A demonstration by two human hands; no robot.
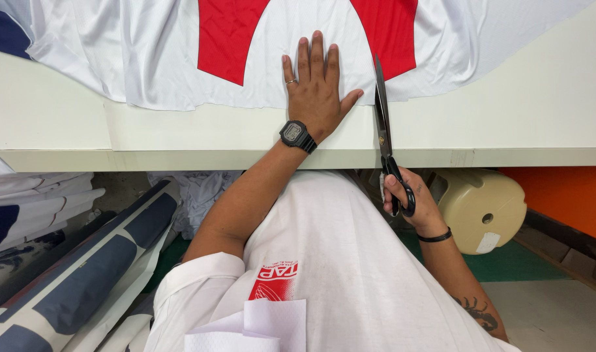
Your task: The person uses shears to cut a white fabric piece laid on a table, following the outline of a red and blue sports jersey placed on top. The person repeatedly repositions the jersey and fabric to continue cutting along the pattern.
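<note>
— Any labels around?

— A small white sticker (488, 242) on the tan stool (482, 208) under the table.

— And the hands?

— The left hand (315, 88) lies flat, fingers spread, pressing the white and red cloth (148, 58). The right hand (412, 202) grips the black scissors (386, 140), blades shut, tip at the cloth's edge.

— Where's this?

— A pale table (539, 124). Rolled cloth (83, 274) leans below, beside a green floor (513, 264) and an orange wall (559, 195).

Single head view, steeply down over table (506, 124) edge.
</note>
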